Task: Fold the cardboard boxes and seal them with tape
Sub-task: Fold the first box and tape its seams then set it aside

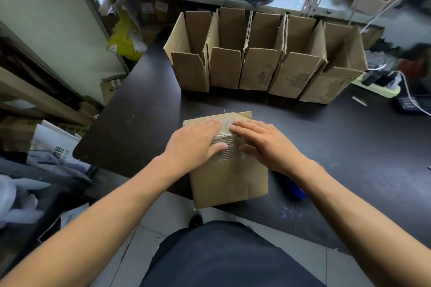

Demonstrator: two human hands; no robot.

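Note:
A small closed cardboard box point(227, 179) stands at the near edge of the dark table point(144, 109). A strip of clear tape point(225, 144) runs down the middle of its top and over the front face. My left hand point(194, 141) lies flat on the box top, left of the tape, thumb on the strip. My right hand point(263, 142) lies flat on the right side, fingers spread over the tape. Neither hand grips anything. A blue object point(295, 190), perhaps a tape dispenser, lies on the table under my right forearm, mostly hidden.
Several open cardboard boxes point(261, 63) stand in a row at the back of the table, flaps up. A power strip with cables point(382, 86) and a dark device point(412, 103) sit at the right. Shelves with boxes and bags crowd the left and back.

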